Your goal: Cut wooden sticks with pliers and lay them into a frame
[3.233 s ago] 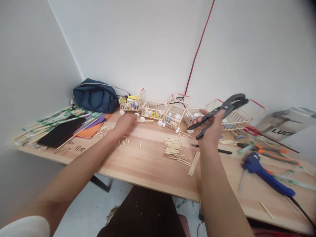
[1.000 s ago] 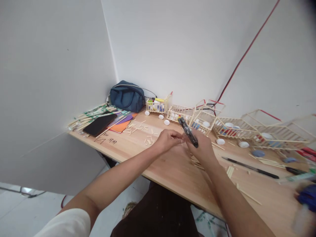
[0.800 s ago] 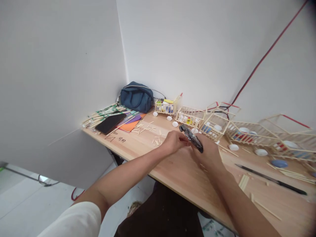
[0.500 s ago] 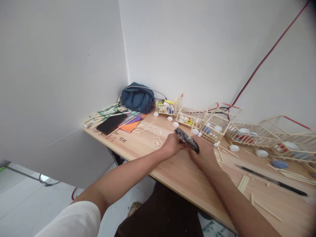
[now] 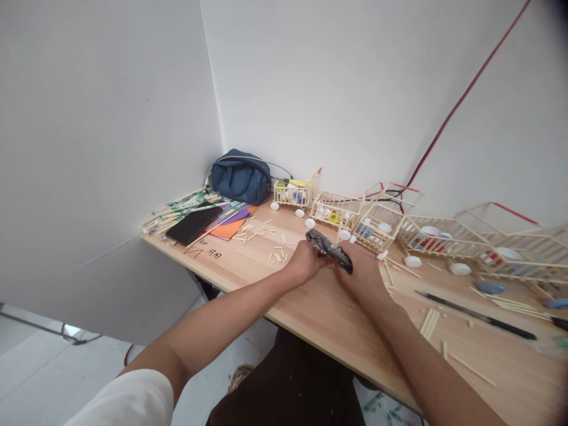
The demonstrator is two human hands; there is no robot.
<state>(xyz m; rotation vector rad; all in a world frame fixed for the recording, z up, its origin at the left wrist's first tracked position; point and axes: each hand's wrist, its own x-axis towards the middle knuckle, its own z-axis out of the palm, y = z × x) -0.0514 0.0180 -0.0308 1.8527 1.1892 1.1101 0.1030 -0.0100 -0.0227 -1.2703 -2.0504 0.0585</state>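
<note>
My right hand [image 5: 361, 273] is closed round the handles of black pliers [image 5: 329, 251], whose jaws point left over the wooden table [image 5: 319, 307]. My left hand [image 5: 304, 262] is pinched right at the jaws; what it holds is too small to name, probably a short stick. Loose cut wooden sticks [image 5: 278, 253] lie just left of my left hand.
Along the wall stands a row of stick-built basket carts [image 5: 377, 222] with white caps beside them. A blue bag [image 5: 239, 176] sits in the corner, with a black phone [image 5: 194, 223], coloured paper and stick packs at the left edge. A black pen [image 5: 474, 315] lies to the right.
My hands came together from apart; the pliers swung down from raised on the right to low over the table, jaws now at my left fingers. My view shifted left.
</note>
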